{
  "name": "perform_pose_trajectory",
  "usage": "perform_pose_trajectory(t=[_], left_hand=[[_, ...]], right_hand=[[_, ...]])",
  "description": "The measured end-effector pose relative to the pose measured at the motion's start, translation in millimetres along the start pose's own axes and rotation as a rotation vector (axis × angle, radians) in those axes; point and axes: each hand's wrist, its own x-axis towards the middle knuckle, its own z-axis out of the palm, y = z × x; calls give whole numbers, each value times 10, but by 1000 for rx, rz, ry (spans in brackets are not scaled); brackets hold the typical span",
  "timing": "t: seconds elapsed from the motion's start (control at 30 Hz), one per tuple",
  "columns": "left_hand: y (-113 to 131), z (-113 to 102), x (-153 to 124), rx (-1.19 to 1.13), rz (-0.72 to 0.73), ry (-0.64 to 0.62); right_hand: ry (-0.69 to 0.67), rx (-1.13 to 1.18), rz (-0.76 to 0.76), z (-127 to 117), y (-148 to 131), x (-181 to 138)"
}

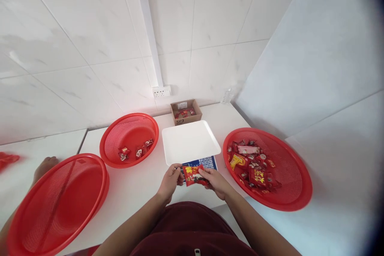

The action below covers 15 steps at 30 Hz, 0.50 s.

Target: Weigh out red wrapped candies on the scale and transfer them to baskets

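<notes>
Between my two hands is a red snack packet with yellow lettering, held in front of my body. My left hand pinches its left end. My right hand grips the right end, thumb on top. Just beyond the packet stands a weighing scale with a white tray on top and a blue keypad facing me, partly covered by my hands. To the right, a red mesh basket holds many mostly red packets, with a yellow one and a pink one among them.
A red basket at the left holds several small packets. Another red basket stands nearer, with another person's hand beside it. Behind the scale is a cardboard box with packets inside. A clear plastic bottle stands by the wall.
</notes>
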Motion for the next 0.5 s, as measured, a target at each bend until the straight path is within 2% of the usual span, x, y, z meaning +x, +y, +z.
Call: perform_pose_trajectory(t=[0.07, 0.17, 0.27, 0.37, 0.43, 0.5], left_hand=[[63, -23, -20, 1, 15, 22], [93, -49, -37, 16, 1, -4], [7, -79, -28, 45, -58, -36], [-110, -133, -18, 94, -105, -42], [-154, -172, -24, 136, -105, -47], [-165, -196, -39, 169, -101, -64]], right_hand=[[31, 105, -57, 21, -90, 55], [-42, 224, -173, 52, -221, 130], [-26, 102, -219, -72, -275, 174], [204, -88, -304, -512, -242, 174], [435, -235, -397, -959, -169, 146], [698, -468, -395, -1437, -47, 110]])
